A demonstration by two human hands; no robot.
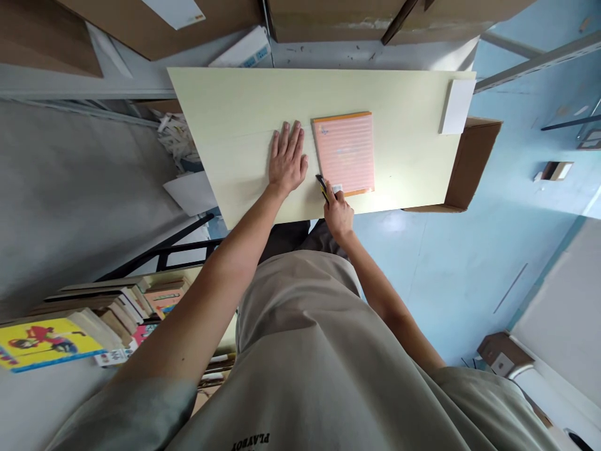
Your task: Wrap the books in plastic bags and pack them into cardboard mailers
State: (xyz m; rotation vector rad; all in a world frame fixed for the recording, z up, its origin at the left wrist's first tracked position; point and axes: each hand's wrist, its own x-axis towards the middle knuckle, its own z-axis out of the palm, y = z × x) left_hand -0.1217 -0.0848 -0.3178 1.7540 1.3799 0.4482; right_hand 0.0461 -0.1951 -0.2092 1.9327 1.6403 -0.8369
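Observation:
My left hand lies flat on a pale cream board, its fingers stretched forward. Just to its right is a pink notebook with ruled lines and orange edges at top and bottom. In my right hand is a black and yellow utility knife, gripped near the notebook's lower left corner. The knife's tip points up and to the left. Whether the blade is out is too small to tell. A small white label shows on the notebook beside my right fingers.
A white pad or card lies at the board's right end. Under that end is an open cardboard box. More cardboard boxes stand beyond the board. Books fill a shelf at lower left, and scrap paper lies left of the board.

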